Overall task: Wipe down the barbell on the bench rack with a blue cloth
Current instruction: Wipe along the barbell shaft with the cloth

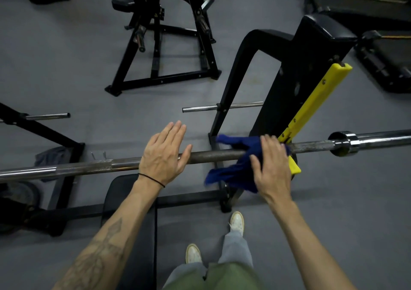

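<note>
There, across the middle of the view, the barbell (211,155) lay level on the bench rack (287,85), its dull knurled shaft running from the left edge to a chrome collar (345,144) and sleeve at the right. The blue cloth (235,167) was draped over the shaft just inside the rack's yellow bar catch (311,102), one end sticking up behind the bar and the rest hanging in folds below it. The right hand (272,167) lay on top of the cloth and pressed it to the bar, fingers fairly straight and pointing away from the person, thumb spread to the left; the fingers were not curled round the shaft. The left hand (165,154) rested flat on the bare shaft well to the left of the cloth, fingers extended and relaxed, grasping nothing, with a thin black band (153,179) round the wrist and a tattoo on the forearm. Beneath the bar sat the black bench pad (131,211). Below that showed grey trouser legs and two pale shoes (236,221) on the grey floor (66,67). Farther off stood another black machine frame (164,51), and a grey rag (50,156) lay crumpled on the floor at the left.
</note>
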`<action>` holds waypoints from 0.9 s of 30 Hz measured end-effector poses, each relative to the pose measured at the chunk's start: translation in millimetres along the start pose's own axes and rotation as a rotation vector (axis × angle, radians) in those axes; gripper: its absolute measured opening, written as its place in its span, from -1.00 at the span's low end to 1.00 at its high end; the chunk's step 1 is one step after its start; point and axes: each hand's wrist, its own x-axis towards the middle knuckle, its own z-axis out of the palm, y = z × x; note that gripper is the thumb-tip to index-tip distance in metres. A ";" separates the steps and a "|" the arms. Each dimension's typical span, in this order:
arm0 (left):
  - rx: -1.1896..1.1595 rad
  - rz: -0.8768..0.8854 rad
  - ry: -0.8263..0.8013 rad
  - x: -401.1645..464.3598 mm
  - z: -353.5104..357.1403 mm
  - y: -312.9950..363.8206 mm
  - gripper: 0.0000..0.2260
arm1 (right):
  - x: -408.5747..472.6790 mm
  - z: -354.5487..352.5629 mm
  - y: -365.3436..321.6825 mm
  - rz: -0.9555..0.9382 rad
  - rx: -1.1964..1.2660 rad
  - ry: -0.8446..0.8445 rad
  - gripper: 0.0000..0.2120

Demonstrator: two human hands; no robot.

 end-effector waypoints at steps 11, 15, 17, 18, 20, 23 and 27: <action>0.015 -0.006 -0.030 0.3 -1.2 3.1 -0.47 | -2.9 0.3 -3.6 -0.191 -0.072 -0.087 -0.32; 0.043 -0.019 -0.048 2.5 -0.9 4.6 -0.47 | -2.3 20.6 -66.1 0.343 0.186 0.113 -0.29; 0.039 -0.021 -0.053 1.8 -0.2 4.3 -0.46 | -13.3 29.9 -105.2 0.169 0.282 0.050 -0.31; 0.038 -0.020 -0.057 1.8 -0.1 3.6 -0.46 | -19.4 30.8 -105.5 0.021 0.259 -0.022 -0.34; 0.036 -0.022 -0.070 2.1 -0.7 2.5 -0.45 | -14.1 21.8 -68.5 -0.246 0.141 -0.085 -0.38; 0.034 -0.027 -0.078 3.4 -1.1 4.8 -0.45 | -0.5 6.0 -4.8 -0.147 -0.011 -0.036 -0.42; 0.054 -0.058 -0.093 4.0 -1.3 10.8 -0.47 | -5.1 21.8 -56.3 0.316 0.204 0.125 -0.36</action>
